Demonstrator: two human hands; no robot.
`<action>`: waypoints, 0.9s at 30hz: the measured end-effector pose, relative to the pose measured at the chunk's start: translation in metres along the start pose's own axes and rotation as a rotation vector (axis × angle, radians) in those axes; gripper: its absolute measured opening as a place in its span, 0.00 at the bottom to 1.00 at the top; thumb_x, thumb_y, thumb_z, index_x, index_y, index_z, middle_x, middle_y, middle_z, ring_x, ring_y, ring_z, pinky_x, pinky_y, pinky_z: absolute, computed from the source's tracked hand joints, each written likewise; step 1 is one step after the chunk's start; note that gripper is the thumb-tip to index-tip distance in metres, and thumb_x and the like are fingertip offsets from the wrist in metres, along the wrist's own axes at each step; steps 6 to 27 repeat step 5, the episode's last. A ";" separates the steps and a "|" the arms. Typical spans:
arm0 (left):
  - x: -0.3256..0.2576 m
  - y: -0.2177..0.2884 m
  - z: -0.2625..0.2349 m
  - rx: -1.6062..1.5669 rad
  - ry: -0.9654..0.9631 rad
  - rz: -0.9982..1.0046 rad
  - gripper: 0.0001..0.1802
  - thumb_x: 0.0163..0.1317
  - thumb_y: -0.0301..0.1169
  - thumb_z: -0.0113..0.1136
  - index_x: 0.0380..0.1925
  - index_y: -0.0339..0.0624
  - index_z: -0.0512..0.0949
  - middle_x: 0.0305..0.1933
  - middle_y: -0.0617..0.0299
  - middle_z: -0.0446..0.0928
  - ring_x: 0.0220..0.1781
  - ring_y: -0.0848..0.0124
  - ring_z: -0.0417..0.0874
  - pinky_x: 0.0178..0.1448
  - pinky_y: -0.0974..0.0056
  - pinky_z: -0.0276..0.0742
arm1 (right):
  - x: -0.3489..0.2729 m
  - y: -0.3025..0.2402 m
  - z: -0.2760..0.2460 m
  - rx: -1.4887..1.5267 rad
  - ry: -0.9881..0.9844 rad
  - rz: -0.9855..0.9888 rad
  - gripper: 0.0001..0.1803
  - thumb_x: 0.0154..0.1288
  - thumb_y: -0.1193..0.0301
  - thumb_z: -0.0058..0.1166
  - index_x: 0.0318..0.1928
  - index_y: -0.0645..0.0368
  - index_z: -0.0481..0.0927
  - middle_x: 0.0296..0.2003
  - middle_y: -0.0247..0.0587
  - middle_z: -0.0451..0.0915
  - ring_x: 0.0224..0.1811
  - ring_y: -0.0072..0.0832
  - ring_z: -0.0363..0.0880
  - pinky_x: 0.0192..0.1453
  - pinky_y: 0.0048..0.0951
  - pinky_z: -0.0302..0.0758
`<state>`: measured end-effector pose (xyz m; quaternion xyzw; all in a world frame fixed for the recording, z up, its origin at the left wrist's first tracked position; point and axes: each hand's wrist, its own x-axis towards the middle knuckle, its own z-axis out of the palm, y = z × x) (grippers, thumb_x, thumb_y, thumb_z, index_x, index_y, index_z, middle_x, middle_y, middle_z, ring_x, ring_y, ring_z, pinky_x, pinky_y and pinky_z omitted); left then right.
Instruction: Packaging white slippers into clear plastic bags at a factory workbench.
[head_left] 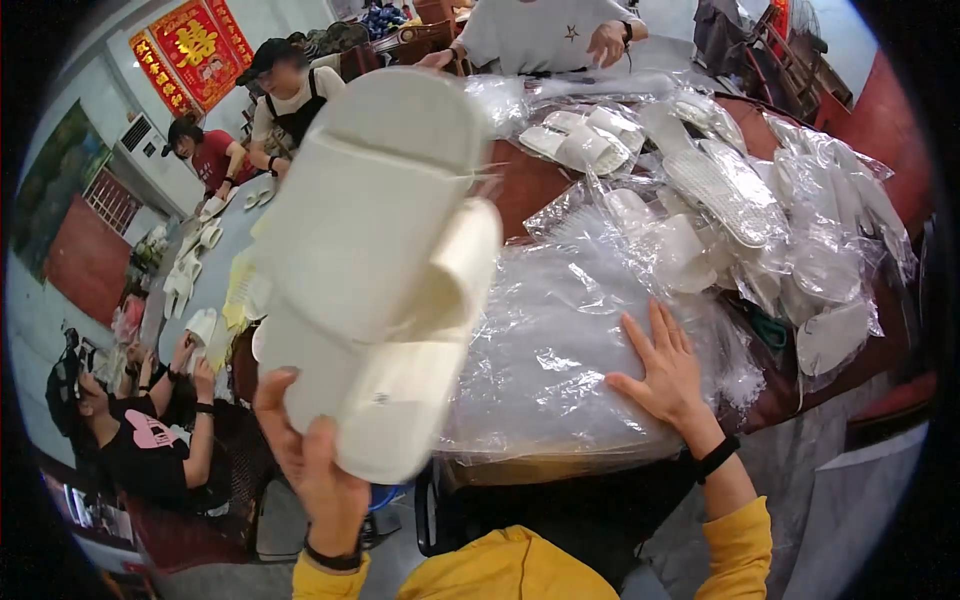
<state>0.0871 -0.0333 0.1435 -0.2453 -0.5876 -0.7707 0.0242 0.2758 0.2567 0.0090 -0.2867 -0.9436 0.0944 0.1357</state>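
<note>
A pair of off-white slide slippers (400, 400) is raised before me, large in view and blurred toward the top. My left hand (318, 465) grips them at their lower end, thumb in front; the fingers behind are partly hidden. One slipper shows its insole and strap, while the other overlaps it from behind. To the right, a stack of clear plastic bags (540, 350) lies at the near table edge. My right hand (665, 375) rests palm down on the stack's right part, fingers spread, holding nothing.
Slippers in clear bags (740, 210) are heaped on the red-brown table at the right. Across it stands a person in a white shirt (545, 35). At left, several people handle slippers along a pale table (213, 275); the nearest wears a black T-shirt (150, 445).
</note>
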 end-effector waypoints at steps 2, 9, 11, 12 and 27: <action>-0.010 -0.010 0.017 0.131 -0.094 0.071 0.28 0.55 0.22 0.57 0.58 0.39 0.65 0.58 0.58 0.65 0.62 0.66 0.66 0.68 0.62 0.59 | 0.000 0.000 -0.001 0.000 0.013 -0.004 0.45 0.55 0.37 0.55 0.69 0.44 0.65 0.73 0.56 0.51 0.75 0.52 0.47 0.76 0.50 0.47; -0.029 -0.030 0.017 0.635 -0.312 0.271 0.29 0.53 0.23 0.60 0.57 0.37 0.66 0.59 0.57 0.65 0.63 0.63 0.65 0.69 0.62 0.55 | 0.000 0.001 -0.002 -0.007 0.002 0.013 0.45 0.55 0.36 0.55 0.70 0.45 0.65 0.73 0.56 0.51 0.76 0.52 0.46 0.76 0.50 0.46; -0.029 -0.030 0.017 0.635 -0.312 0.271 0.29 0.53 0.23 0.60 0.57 0.37 0.66 0.59 0.57 0.65 0.63 0.63 0.65 0.69 0.62 0.55 | 0.000 0.001 -0.002 -0.007 0.002 0.013 0.45 0.55 0.36 0.55 0.70 0.45 0.65 0.73 0.56 0.51 0.76 0.52 0.46 0.76 0.50 0.46; -0.029 -0.030 0.017 0.635 -0.312 0.271 0.29 0.53 0.23 0.60 0.57 0.37 0.66 0.59 0.57 0.65 0.63 0.63 0.65 0.69 0.62 0.55 | 0.000 0.001 -0.002 -0.007 0.002 0.013 0.45 0.55 0.36 0.55 0.70 0.45 0.65 0.73 0.56 0.51 0.76 0.52 0.46 0.76 0.50 0.46; -0.029 -0.030 0.017 0.635 -0.312 0.271 0.29 0.53 0.23 0.60 0.57 0.37 0.66 0.59 0.57 0.65 0.63 0.63 0.65 0.69 0.62 0.55 | 0.000 0.001 -0.002 -0.007 0.002 0.013 0.45 0.55 0.36 0.55 0.70 0.45 0.65 0.73 0.56 0.51 0.76 0.52 0.46 0.76 0.50 0.46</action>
